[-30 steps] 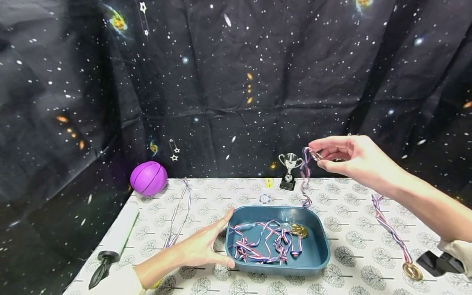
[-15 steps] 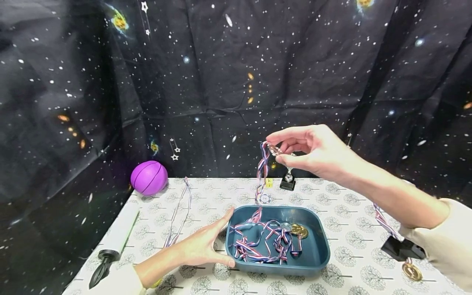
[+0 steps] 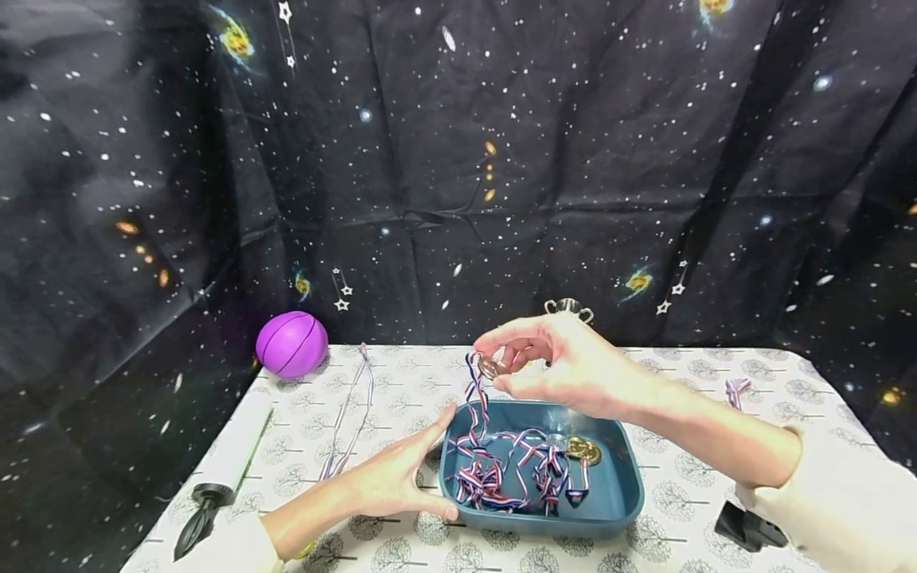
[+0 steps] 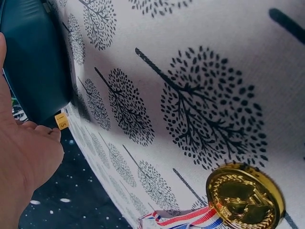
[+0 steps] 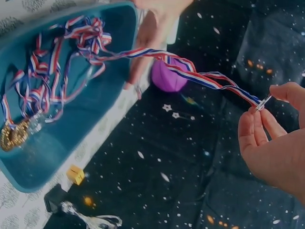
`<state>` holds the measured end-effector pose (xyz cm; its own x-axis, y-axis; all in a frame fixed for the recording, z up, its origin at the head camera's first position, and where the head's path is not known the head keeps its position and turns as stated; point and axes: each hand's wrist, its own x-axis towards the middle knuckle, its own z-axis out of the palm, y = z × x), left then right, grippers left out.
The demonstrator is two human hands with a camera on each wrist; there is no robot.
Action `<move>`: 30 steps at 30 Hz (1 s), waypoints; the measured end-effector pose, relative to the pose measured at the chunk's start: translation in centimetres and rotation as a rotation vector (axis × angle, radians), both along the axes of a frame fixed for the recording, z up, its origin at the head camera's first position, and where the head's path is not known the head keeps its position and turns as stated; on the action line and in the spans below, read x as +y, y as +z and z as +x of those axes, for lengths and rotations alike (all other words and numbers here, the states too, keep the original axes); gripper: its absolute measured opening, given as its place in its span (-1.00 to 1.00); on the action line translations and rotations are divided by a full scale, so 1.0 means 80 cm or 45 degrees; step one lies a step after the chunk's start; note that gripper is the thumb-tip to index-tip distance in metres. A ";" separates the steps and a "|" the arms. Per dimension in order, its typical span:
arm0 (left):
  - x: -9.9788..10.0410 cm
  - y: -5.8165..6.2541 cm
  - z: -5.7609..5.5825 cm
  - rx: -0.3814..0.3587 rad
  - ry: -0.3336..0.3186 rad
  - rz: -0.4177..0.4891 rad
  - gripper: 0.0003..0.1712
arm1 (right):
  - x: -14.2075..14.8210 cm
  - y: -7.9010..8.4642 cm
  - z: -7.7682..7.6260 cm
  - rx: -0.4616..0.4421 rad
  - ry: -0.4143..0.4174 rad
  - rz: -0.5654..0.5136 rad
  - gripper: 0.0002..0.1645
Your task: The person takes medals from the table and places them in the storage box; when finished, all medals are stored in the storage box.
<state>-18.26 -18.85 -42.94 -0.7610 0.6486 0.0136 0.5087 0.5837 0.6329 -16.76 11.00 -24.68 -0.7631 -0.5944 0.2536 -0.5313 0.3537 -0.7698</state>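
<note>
My right hand (image 3: 573, 366) pinches a bronze-coloured medal (image 3: 490, 366) above the left back part of a teal plastic bin (image 3: 544, 524). Its red, white and blue ribbon (image 5: 190, 74) hangs down into the bin; in the right wrist view the medal is edge-on between thumb and fingertips. My left hand (image 3: 397, 477) rests against the bin's left end, thumb at the front corner and forefinger at the back corner. Inside the bin lie tangled striped ribbons (image 3: 478, 483), gold medals (image 3: 583, 450) and a silvery medal (image 5: 36, 123).
Left of the bin lies a gold medal (image 4: 245, 195) on a long ribbon (image 3: 368, 390). A purple ball (image 3: 292, 344) and a pump (image 3: 232, 446) are farther left. A silver trophy cup (image 3: 568, 305) stands behind my right hand. Another ribbon (image 3: 735, 391) lies at right.
My right hand has carried the medal leftward from beside the trophy, then down over the bin, and its ribbon has sunk onto the heap inside. My left hand stays at the bin.
</note>
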 end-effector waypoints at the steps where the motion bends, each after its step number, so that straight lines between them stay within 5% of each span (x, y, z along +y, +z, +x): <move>1: 0.000 0.000 0.000 0.003 0.003 -0.002 0.58 | 0.000 -0.003 0.002 -0.011 0.007 0.004 -0.51; 10: -0.002 0.000 0.002 0.001 0.028 -0.016 0.57 | 0.016 -0.034 0.016 -0.095 0.106 0.108 -0.54; 20: 0.000 -0.002 0.003 -0.022 0.025 0.003 0.58 | 0.044 -0.105 0.012 -0.112 0.184 0.192 -0.55; 30: 0.002 -0.001 0.001 -0.033 0.023 -0.001 0.58 | 0.067 -0.163 -0.006 0.157 0.177 0.261 -0.44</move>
<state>-18.15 -18.71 -43.04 -0.7730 0.6344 -0.0070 0.4811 0.5934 0.6453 -17.24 16.33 -37.74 -0.6413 -0.7399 0.2031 -0.6709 0.4121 -0.6165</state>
